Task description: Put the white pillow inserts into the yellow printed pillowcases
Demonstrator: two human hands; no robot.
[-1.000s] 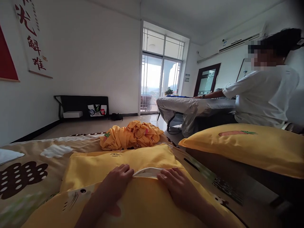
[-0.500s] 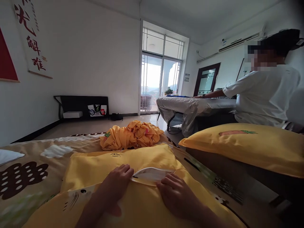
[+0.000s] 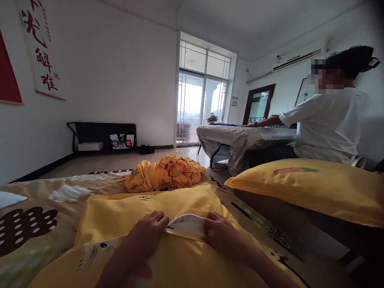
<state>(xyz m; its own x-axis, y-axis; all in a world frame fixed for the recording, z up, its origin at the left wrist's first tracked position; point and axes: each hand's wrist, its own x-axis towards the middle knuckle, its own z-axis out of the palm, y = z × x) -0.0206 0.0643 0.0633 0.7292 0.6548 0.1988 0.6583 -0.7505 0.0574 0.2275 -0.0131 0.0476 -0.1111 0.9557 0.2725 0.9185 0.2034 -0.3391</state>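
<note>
A yellow pillowcase (image 3: 180, 260) with a printed animal face lies in front of me on the patterned bedding. Across its middle is a part-open zip slit (image 3: 189, 225), with white fabric showing inside. My left hand (image 3: 151, 230) is closed on the fabric at the slit's left end, near a small dark zip pull. At the right end, my right hand (image 3: 220, 232) has its fingers curled round the slit's edge. The fingertips of both hands are partly hidden.
A crumpled orange cloth (image 3: 165, 172) lies beyond the pillowcase. To the right, a plump yellow pillow (image 3: 306, 184) with a carrot print rests on a box (image 3: 288, 228). Another person (image 3: 327, 120) in a white top is at a plastic-covered table (image 3: 240, 136).
My right hand has shifted slightly up and right along the slit, its fingers more curled. My left hand stays at the left end. The view has tilted slightly.
</note>
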